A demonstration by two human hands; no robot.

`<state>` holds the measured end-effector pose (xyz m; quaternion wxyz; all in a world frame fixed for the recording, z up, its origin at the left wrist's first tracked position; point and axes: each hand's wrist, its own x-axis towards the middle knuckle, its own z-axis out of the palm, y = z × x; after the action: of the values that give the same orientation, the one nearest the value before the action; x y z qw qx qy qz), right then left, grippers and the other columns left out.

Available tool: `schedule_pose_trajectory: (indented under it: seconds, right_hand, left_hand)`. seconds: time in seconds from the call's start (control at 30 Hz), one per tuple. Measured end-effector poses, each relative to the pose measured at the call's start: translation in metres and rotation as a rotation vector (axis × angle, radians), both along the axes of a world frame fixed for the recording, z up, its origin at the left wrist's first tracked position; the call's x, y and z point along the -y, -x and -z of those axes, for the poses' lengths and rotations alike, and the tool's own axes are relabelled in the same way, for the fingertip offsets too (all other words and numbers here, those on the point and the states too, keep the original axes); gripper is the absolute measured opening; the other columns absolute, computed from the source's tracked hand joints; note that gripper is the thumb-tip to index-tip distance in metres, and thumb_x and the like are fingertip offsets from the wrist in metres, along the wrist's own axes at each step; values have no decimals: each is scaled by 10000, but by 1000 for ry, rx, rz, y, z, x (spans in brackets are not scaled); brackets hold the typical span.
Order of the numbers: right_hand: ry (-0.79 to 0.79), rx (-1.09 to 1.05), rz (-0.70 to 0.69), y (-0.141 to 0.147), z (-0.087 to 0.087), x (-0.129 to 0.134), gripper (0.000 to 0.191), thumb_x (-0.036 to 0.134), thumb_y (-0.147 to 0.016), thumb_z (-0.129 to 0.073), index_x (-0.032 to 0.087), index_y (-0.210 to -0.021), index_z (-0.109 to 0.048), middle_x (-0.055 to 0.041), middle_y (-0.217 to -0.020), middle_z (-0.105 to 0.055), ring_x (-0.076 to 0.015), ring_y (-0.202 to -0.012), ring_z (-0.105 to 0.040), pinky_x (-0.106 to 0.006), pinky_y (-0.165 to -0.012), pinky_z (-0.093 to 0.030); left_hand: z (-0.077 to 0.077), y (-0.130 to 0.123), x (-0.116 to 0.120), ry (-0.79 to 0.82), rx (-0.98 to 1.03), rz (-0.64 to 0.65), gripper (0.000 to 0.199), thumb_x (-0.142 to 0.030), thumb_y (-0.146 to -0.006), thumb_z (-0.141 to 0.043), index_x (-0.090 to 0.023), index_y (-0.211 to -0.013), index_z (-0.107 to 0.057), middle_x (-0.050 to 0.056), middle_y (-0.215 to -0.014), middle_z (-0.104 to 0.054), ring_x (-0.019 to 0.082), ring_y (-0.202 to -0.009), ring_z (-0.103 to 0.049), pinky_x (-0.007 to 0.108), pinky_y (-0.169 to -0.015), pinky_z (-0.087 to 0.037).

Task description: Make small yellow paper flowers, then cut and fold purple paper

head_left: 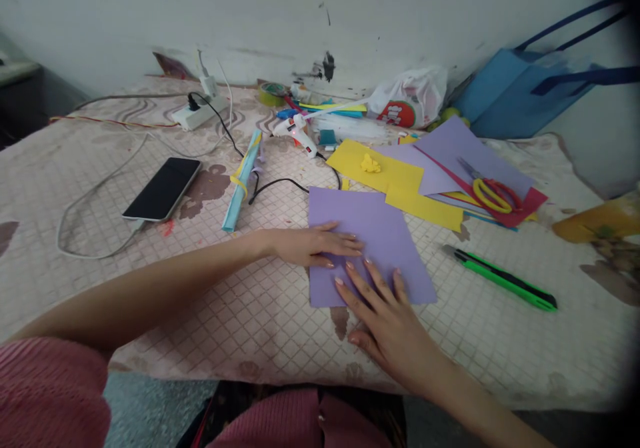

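A sheet of purple paper [367, 218] lies flat on the patterned tablecloth in front of me. My left hand [315, 245] rests on its left part, fingers stretched out to the right. On the lower part of the sheet, my right hand [383, 308] lies with its fingers spread and its thumb below the bottom edge. Neither hand holds anything. Yellow paper pieces [425, 207] touch the sheet's upper right side, with a crumpled yellow bit [371, 163] on top. To the right is a green box cutter [505, 279].
Scissors [493, 195] lie on more coloured paper at right. A white glue gun [299, 133] and a light-blue paper roll [241, 185] are farther back. A phone [163, 190] and power strip [200, 113] sit left. A blue bag [520, 91] stands back right.
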<state>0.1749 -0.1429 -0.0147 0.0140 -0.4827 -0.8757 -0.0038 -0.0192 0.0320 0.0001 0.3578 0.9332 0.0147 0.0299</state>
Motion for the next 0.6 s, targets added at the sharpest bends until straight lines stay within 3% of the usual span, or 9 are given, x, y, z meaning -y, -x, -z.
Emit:
schedule_pose_trajectory:
  seconds: [0.4, 0.6]
  right_hand:
    - [-6, 1, 48, 2, 0, 3, 625, 456, -909, -408, 261, -1469, -209, -73, -1553, -142, -374, -1404, -87, -697, -1029, -146]
    - [-23, -6, 103, -18, 2, 6, 615, 446, -926, -374, 259, -1476, -175, -98, -1558, -97, -339, -1410, -117, -666, -1052, -147]
  left_hand:
    - [-4, 0, 0, 1, -49, -3, 496, -254, -908, -459, -251, -1397, -375, 33, -1495, -313, 176, -1409, -191, 400, -1146, 39]
    - [0, 0, -1, -28, -44, 7, 506, -258, -915, -448, -258, -1411, -343, 24, -1500, -301, 159, -1412, -177, 390, -1147, 48]
